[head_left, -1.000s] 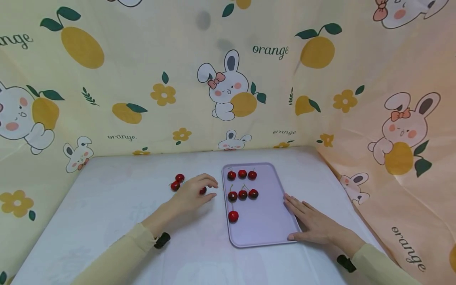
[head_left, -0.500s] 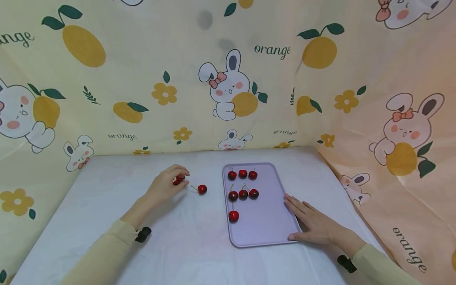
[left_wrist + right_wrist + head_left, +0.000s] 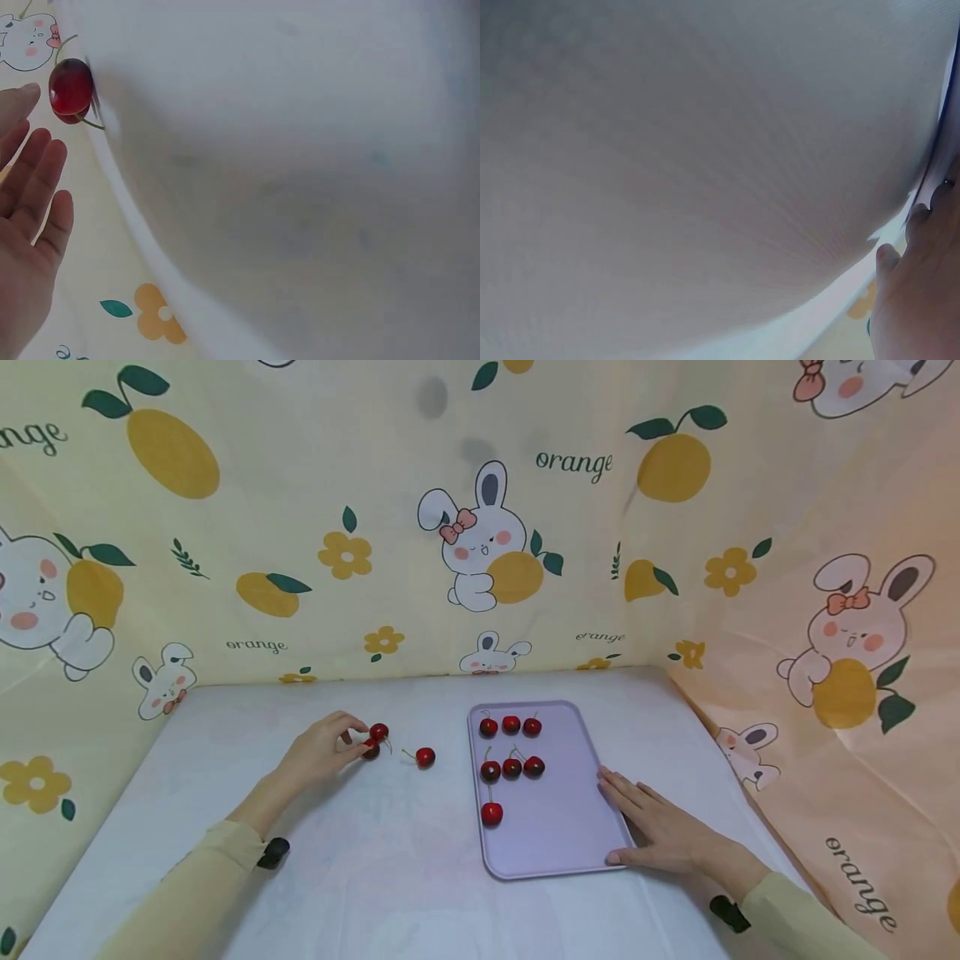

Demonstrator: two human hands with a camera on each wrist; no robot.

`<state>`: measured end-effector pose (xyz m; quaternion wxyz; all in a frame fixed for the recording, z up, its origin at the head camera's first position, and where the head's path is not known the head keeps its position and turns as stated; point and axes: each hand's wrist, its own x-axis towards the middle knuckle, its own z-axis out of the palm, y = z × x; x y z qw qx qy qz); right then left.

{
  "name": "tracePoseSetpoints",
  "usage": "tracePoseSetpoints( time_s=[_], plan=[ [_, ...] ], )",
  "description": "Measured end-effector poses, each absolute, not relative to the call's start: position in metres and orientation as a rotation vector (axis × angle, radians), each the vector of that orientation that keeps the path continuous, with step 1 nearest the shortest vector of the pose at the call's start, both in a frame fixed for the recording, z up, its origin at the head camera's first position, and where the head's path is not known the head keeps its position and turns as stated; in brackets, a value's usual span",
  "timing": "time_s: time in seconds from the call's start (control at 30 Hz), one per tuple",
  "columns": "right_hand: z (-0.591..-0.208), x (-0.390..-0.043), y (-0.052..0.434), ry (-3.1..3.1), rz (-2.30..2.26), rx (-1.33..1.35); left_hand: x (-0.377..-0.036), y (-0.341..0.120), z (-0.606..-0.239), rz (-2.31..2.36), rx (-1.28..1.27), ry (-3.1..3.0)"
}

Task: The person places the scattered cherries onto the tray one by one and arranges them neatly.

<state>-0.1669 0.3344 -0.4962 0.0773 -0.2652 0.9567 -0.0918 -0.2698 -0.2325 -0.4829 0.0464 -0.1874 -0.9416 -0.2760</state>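
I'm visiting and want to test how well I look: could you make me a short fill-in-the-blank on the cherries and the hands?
1. The lilac tray holds ____ cherries.
2. On the table outside the tray lie ____ cherries.
3. The right hand rests flat on the tray's ____ edge.
4. The left hand is at the pair of cherries to the ____ of the tray.

Missing words: seven; three; right; left
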Motion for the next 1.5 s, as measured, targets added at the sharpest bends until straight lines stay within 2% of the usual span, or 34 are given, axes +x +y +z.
tracePoseSetpoints(
  time_s=[1.13, 1.5],
  plan=[
    [-0.5, -0.168, 0.337, 2.863, -0.33, -0.799, -0.274, -0.221, -0.496, -0.848, -0.557, -3.006],
    [-0.5, -0.166, 0.337, 2.869, -0.334, -0.794, -0.264, -0.223, -0.487, -0.889, -0.554, -2.954]
  ],
)
